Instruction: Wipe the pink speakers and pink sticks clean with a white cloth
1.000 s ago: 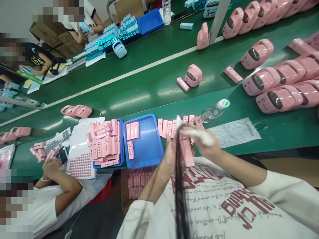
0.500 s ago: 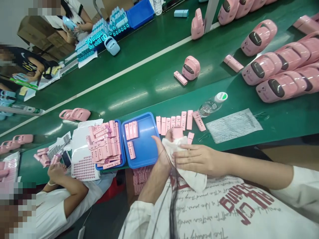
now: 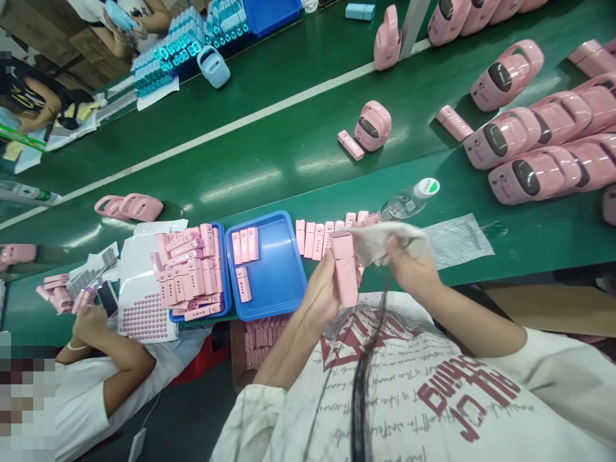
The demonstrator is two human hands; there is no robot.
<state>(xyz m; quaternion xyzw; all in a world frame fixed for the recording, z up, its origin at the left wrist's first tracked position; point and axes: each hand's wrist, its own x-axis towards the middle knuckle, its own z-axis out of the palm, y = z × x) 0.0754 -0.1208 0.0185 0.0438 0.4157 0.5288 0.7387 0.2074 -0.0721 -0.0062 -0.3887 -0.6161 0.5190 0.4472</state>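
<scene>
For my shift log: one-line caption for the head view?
Left hand holds a pink bar upright, right hand holds a white cloth at its top, beside a blue tray.

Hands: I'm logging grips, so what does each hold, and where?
Left hand grips a pink bar by its lower side; right hand pinches a white cloth at its edge.

The pink panel [image 3: 345, 273] looks like smooth, matt plastic; the white cloth [image 3: 380, 240] is soft and creased. The blue tray [image 3: 283, 282] is glossy plastic, the green desk [image 3: 269, 167] shiny, the bottle [image 3: 407, 202] clear plastic.
</scene>
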